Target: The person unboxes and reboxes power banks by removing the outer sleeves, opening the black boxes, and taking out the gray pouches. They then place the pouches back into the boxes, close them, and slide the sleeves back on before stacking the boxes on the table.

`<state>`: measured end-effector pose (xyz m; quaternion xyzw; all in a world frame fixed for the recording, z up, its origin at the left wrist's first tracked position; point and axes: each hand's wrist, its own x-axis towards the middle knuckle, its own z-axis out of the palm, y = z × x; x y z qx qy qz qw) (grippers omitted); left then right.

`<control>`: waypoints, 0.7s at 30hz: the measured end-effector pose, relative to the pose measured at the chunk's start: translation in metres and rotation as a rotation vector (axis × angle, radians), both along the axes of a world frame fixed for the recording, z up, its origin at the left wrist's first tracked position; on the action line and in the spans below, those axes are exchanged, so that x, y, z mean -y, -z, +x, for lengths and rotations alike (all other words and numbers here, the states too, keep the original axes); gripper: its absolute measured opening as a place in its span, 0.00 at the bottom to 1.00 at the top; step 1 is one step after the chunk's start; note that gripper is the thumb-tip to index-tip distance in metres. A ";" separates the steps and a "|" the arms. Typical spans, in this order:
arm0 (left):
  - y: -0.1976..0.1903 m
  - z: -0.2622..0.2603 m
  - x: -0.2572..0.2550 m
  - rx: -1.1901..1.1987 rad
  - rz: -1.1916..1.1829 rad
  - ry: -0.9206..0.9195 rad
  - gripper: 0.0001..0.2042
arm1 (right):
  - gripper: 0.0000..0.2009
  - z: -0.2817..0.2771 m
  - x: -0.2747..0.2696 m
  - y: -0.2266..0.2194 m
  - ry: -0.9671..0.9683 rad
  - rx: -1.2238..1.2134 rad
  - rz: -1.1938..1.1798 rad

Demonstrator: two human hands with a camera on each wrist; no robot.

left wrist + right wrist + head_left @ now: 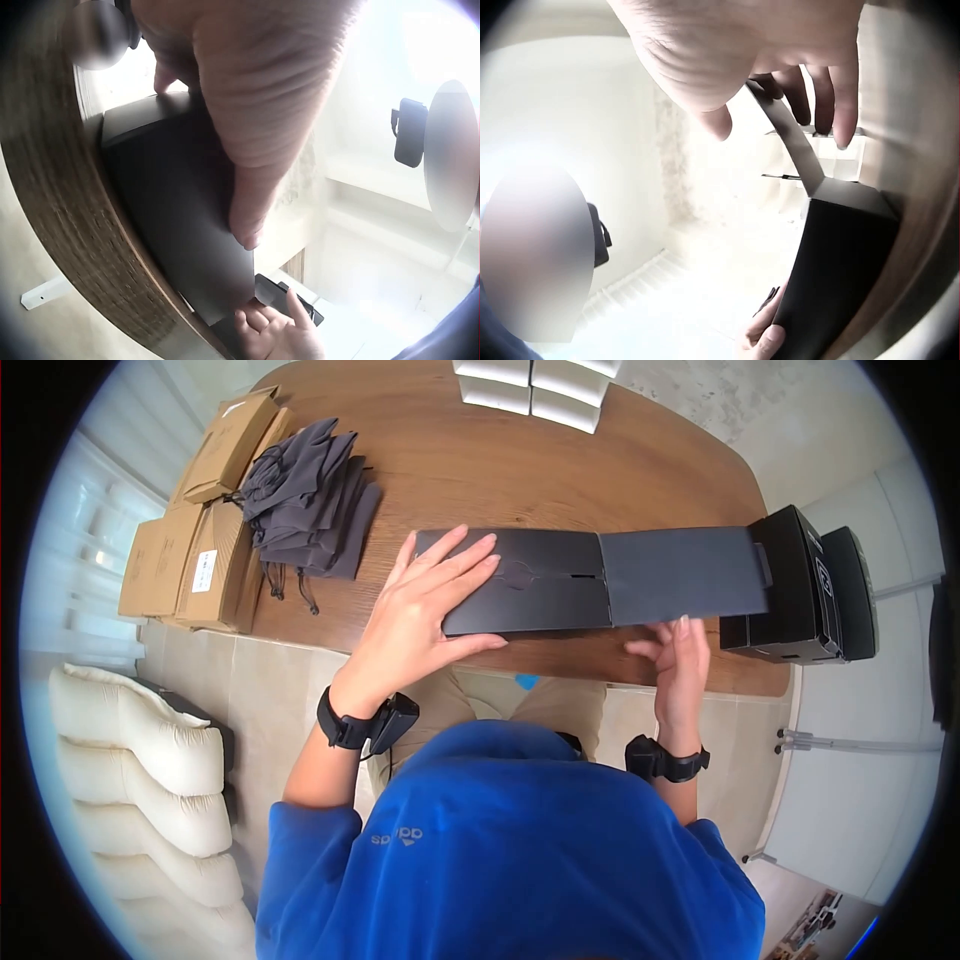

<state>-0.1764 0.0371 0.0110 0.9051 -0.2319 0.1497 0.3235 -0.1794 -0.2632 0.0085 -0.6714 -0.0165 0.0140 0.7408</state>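
A long black box (540,605) lies on the wooden table, its end flap (685,575) folded out to the right. In the right wrist view the flap (799,146) slants up from the box's end. My left hand (415,605) rests on the box's left part, fingers spread over the top and thumb along the near edge. My right hand (682,665) is at the flap's near edge with relaxed fingers; in the right wrist view these fingers (823,101) reach under the flap, thumb apart from it.
Brown cardboard boxes (200,530) and a pile of dark grey drawstring pouches (320,510) sit at the left. More black boxes (800,590) stand at the table's right end, close to the flap. A white rack (535,390) is at the far edge.
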 end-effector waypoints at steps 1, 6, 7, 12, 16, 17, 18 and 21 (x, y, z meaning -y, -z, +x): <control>0.001 0.000 -0.001 -0.006 -0.029 0.028 0.36 | 0.19 0.004 0.000 0.001 0.117 0.098 -0.088; 0.015 0.007 -0.009 -0.058 -0.328 0.104 0.32 | 0.26 0.021 -0.031 -0.045 0.154 0.474 -0.345; 0.023 0.010 -0.011 -0.063 -0.530 0.115 0.32 | 0.29 0.024 -0.049 -0.059 0.127 0.586 -0.330; 0.030 0.020 -0.015 -0.182 -1.245 0.012 0.37 | 0.27 0.046 -0.093 -0.076 -0.166 1.084 -0.675; 0.031 0.022 -0.023 -0.470 -1.525 0.020 0.31 | 0.29 0.041 -0.118 -0.071 -0.387 1.050 -0.954; 0.034 0.023 -0.023 -0.482 -1.456 0.054 0.29 | 0.29 0.042 -0.121 -0.065 -0.463 1.021 -0.984; 0.035 0.023 -0.023 -0.495 -1.386 0.091 0.26 | 0.26 0.040 -0.125 -0.065 -0.530 0.997 -1.074; 0.035 0.021 -0.020 -0.498 -1.356 0.133 0.21 | 0.25 0.039 -0.135 -0.056 -0.613 0.964 -1.145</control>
